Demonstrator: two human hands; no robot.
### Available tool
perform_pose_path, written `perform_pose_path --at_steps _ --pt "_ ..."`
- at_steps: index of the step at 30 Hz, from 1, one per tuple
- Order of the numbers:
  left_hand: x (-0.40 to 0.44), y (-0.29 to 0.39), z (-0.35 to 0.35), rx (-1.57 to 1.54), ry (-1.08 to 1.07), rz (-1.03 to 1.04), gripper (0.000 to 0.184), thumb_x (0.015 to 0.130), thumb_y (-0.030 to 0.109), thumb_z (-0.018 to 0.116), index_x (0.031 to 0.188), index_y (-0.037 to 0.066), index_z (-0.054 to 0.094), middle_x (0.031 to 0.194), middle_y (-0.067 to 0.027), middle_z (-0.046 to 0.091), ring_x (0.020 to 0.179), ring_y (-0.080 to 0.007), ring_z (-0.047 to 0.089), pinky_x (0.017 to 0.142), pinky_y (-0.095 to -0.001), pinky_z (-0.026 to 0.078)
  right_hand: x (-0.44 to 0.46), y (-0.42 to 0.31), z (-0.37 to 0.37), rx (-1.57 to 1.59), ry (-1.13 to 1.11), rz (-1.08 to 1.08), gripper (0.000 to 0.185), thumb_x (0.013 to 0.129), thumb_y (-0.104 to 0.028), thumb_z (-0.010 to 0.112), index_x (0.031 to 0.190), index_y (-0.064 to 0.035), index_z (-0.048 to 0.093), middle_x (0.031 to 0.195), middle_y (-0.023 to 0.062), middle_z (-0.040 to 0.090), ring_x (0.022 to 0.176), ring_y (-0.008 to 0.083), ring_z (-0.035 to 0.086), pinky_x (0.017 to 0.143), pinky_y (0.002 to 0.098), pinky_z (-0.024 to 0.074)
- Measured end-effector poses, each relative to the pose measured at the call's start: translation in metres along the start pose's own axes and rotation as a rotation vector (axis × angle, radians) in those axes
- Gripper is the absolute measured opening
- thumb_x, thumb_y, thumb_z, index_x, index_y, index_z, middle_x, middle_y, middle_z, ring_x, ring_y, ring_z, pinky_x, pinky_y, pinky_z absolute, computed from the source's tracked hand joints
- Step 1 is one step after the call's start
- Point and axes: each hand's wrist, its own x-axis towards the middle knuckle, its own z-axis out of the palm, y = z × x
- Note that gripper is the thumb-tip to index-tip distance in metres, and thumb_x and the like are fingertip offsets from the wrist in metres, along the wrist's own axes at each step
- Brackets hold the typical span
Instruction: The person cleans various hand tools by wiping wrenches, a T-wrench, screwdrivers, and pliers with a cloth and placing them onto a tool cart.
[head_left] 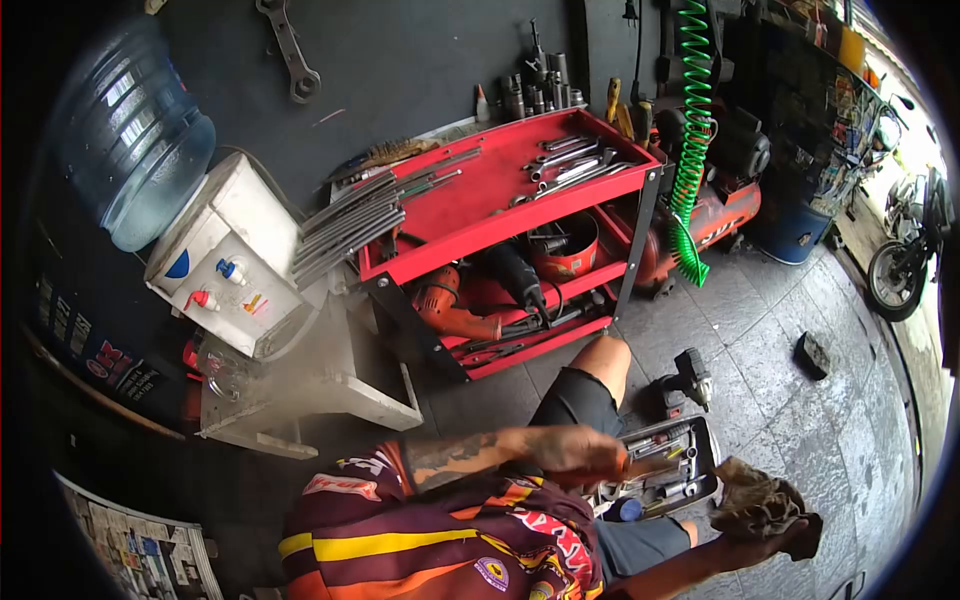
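Observation:
My left hand, smeared by motion, is curled above the near side of a metal tool tray. A blurred brownish strip sticks out from its fingers, too smeared to name. In the tray lie sockets, wrenches and a blue round cap. My right hand grips a crumpled, dirty brown rag just beyond the tray, over the floor. The rag hides part of its fingers. A cordless impact wrench stands on the tiles beside the tray.
A red tool cart holds wrenches, long rods and an orange power tool. A water dispenser stands left on a white stool. A green coiled hose hangs near a compressor. A dark block lies on the floor.

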Motion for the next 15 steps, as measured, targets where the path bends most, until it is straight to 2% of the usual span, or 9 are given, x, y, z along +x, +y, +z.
perform_pose_path --at_steps 1,2,4,5,7,9,11,13,15 --pt "-0.02 0.021 -0.006 0.107 0.129 0.346 0.054 0.091 0.052 0.036 0.121 0.008 0.044 0.08 -0.0019 0.058 0.061 -0.0081 0.056 0.054 -0.0212 0.046 0.0 0.019 -0.006 -0.136 -0.02 -0.1 0.052 0.091 -0.033 0.048 0.128 0.0028 0.04 0.111 0.0164 0.054 0.093 0.0253 0.057 0.084 0.0377 0.0474" --pt "-0.033 0.038 -0.022 0.151 0.255 0.394 0.054 0.093 0.05 0.029 0.126 0.008 0.037 0.088 -0.0048 0.056 0.071 -0.0079 0.055 0.06 -0.0226 0.046 0.0 0.039 -0.012 -0.27 -0.027 -0.203 0.05 0.091 -0.034 0.049 0.125 0.0028 0.043 0.109 0.0156 0.054 0.091 0.0247 0.057 0.084 0.0369 0.0472" --pt "-0.069 0.098 -0.042 0.317 0.52 0.574 0.05 0.096 0.039 0.034 0.134 0.008 0.03 0.108 -0.0072 0.051 0.084 -0.0116 0.051 0.075 -0.03 0.047 -0.002 0.026 0.007 0.363 -0.037 0.53 0.042 0.089 -0.036 0.053 0.108 0.0008 0.052 0.095 0.0109 0.056 0.082 0.0199 0.057 0.076 0.0351 0.0484" --pt "-0.082 0.119 -0.055 0.682 0.811 0.623 0.049 0.096 0.035 0.035 0.136 0.008 0.027 0.109 -0.0058 0.05 0.086 -0.0123 0.051 0.08 -0.029 0.044 -0.012 0.036 0.013 0.277 0.009 0.667 0.042 0.087 -0.038 0.056 0.107 -0.0005 0.055 0.092 0.0093 0.056 0.081 0.019 0.057 0.071 0.0339 0.0481" --pt "-0.103 0.164 -0.087 1.192 1.136 0.656 0.042 0.096 0.028 0.042 0.131 0.008 0.031 0.106 -0.0054 0.05 0.094 -0.0132 0.05 0.085 -0.0272 0.041 -0.036 0.077 0.015 0.316 -0.055 0.781 0.036 0.086 -0.036 0.058 0.098 -0.0013 0.058 0.084 0.0048 0.057 0.068 0.0138 0.053 0.061 0.0261 0.044" --pt "-0.121 0.188 -0.127 1.235 1.254 0.568 0.039 0.092 0.027 0.051 0.122 0.007 0.036 0.1 -0.0058 0.052 0.094 -0.0155 0.052 0.086 -0.0295 0.042 -0.062 0.119 0.016 0.295 -0.051 0.736 0.037 0.085 -0.033 0.061 0.105 -0.0025 0.056 0.09 0.0069 0.057 0.077 0.0145 0.055 0.062 0.0271 0.0442" --pt "-0.129 0.208 -0.151 1.225 1.411 0.325 0.041 0.088 0.03 0.058 0.115 0.006 0.039 0.097 -0.0087 0.056 0.092 -0.0186 0.055 0.084 -0.0317 0.044 -0.076 0.14 0.015 0.309 -0.092 0.718 0.038 0.085 -0.029 0.063 0.102 0.0033 0.056 0.091 0.0071 0.059 0.075 0.0155 0.056 0.065 0.0282 0.0459" --pt "-0.134 0.215 -0.18 1.326 1.415 0.244 0.049 0.084 0.027 0.062 0.117 0.002 0.035 0.098 -0.0157 0.059 0.093 -0.0259 0.059 0.082 -0.0367 0.046 -0.079 0.122 0.019 0.31 -0.063 0.765 0.039 0.086 -0.03 0.06 0.101 0.0064 0.056 0.092 0.0097 0.061 0.076 0.0186 0.059 0.07 0.0312 0.0492" --pt "-0.144 0.208 -0.23 1.502 1.33 0.079 0.05 0.086 0.028 0.059 0.118 0.001 0.033 0.096 -0.0205 0.06 0.093 -0.0302 0.059 0.082 -0.0396 0.045 -0.071 0.159 0.0 0.307 -0.047 0.937 0.04 0.088 -0.031 0.057 0.1 0.0074 0.057 0.091 0.0123 0.062 0.074 0.0211 0.061 0.071 0.0324 0.0512"
